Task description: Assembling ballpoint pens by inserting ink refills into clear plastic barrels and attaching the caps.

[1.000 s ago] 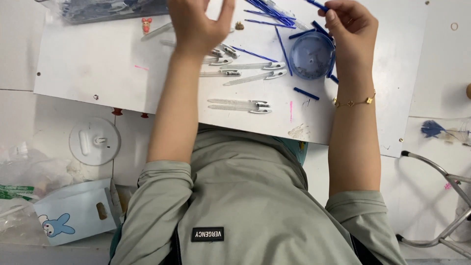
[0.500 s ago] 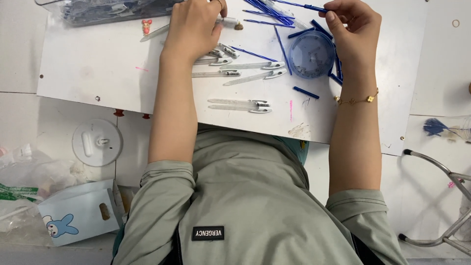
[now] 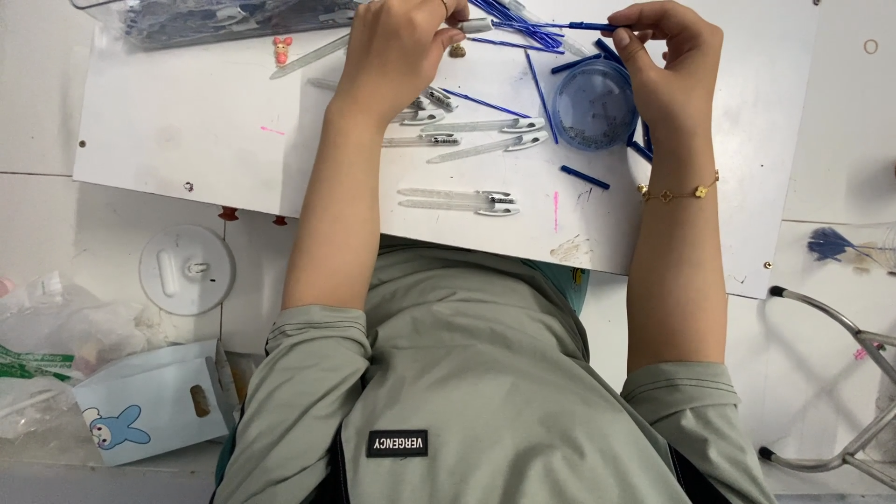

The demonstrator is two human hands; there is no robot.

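Blue refill (image 3: 560,26) pinched in my right hand (image 3: 667,56), clear barrel (image 3: 476,25) gripped in my left hand (image 3: 397,47); next I must align the tips.

Grey-green short-sleeved shirt (image 3: 467,373), gold bracelet (image 3: 677,193)

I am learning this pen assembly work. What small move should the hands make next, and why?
Probably slide the blue refill further into the clear barrel. The right hand pinches the refill's far end, the left hand holds the barrel, and both parts lie nearly in one line between the hands. Finished pens lie on the white board below.
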